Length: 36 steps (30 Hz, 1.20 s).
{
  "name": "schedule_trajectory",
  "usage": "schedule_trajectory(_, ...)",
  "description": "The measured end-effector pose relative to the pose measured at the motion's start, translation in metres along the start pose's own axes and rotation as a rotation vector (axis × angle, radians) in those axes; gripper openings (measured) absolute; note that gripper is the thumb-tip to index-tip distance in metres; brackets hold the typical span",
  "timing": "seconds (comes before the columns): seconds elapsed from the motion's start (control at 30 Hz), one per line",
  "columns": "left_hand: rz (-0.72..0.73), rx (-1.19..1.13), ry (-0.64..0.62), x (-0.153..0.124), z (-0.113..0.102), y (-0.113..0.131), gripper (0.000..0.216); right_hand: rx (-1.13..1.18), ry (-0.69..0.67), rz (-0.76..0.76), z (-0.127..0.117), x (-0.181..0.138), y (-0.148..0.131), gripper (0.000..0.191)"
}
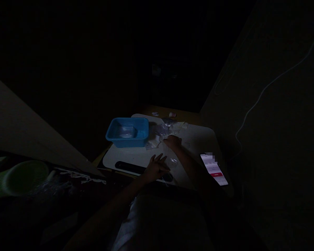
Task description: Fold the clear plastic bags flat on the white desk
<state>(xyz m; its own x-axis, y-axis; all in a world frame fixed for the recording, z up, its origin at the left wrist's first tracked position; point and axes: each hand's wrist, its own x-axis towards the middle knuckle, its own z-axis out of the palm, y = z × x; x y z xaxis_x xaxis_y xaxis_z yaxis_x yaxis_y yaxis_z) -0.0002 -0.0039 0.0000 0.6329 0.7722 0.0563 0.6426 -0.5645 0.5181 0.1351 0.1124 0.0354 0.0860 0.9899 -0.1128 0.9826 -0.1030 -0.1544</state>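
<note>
The scene is very dark. My left hand (155, 167) lies on a small white lap table (199, 139) with its fingers spread, beside a small clear plastic piece (172, 162). My right hand (172, 141) reaches further out to a heap of clear plastic bags (162, 130); its fingers look curled, but what they hold is hidden. A blue plastic tub (127, 131) stands at the table's left with something clear inside.
A lit phone (214, 169) lies on the table's right edge. A black strip (131, 167) runs along the near edge. Two small pale items (172, 114) lie behind the table. A green basket (24, 177) sits far left. A white cable (267, 89) hangs on the right wall.
</note>
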Motion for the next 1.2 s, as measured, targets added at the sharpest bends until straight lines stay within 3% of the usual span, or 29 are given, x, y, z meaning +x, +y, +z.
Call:
schedule_trajectory(0.2, 0.001, -0.005, 0.003, -0.001, 0.002, -0.001, 0.018, 0.021, 0.044, -0.034, -0.004, 0.008, 0.007, 0.033)
schedule_trajectory(0.33, 0.001, -0.009, 0.013, 0.0, 0.004, -0.003, 0.019, 0.077, 0.132, -0.152, -0.016, -0.001, 0.029, 0.034)
schedule_trajectory(0.53, -0.029, -0.024, 0.006, 0.004, 0.008, -0.011, 0.022, 0.082, 0.145, -0.424, -0.013, -0.057, 0.115, 0.042)
schedule_trajectory(0.63, -0.022, -0.048, 0.011, 0.007, 0.008, -0.014, 0.027, 0.058, 0.155, -0.465, 0.003, -0.098, 0.161, 0.051)
schedule_trajectory(0.73, 0.011, -0.063, 0.026, 0.008, 0.005, -0.012, 0.031, 0.114, 0.191, -0.47, 0.024, -0.136, 0.187, 0.052)
schedule_trajectory(0.83, 0.04, -0.05, 0.061, 0.01, 0.0, -0.006, 0.029, 0.146, 0.207, -0.493, 0.043, -0.164, 0.188, 0.056)
schedule_trajectory(0.93, 0.072, -0.036, 0.081, 0.011, -0.005, -0.001, 0.029, 0.191, 0.212, -0.571, 0.054, -0.177, 0.172, 0.062)
schedule_trajectory(1.03, 0.09, -0.046, 0.087, 0.013, -0.009, 0.0, 0.029, 0.256, 0.255, -0.53, 0.054, -0.175, 0.153, 0.065)
schedule_trajectory(1.2, 0.097, -0.136, 0.126, 0.015, -0.011, -0.004, 0.029, 0.486, 0.284, -0.402, 0.041, -0.15, 0.132, 0.044)
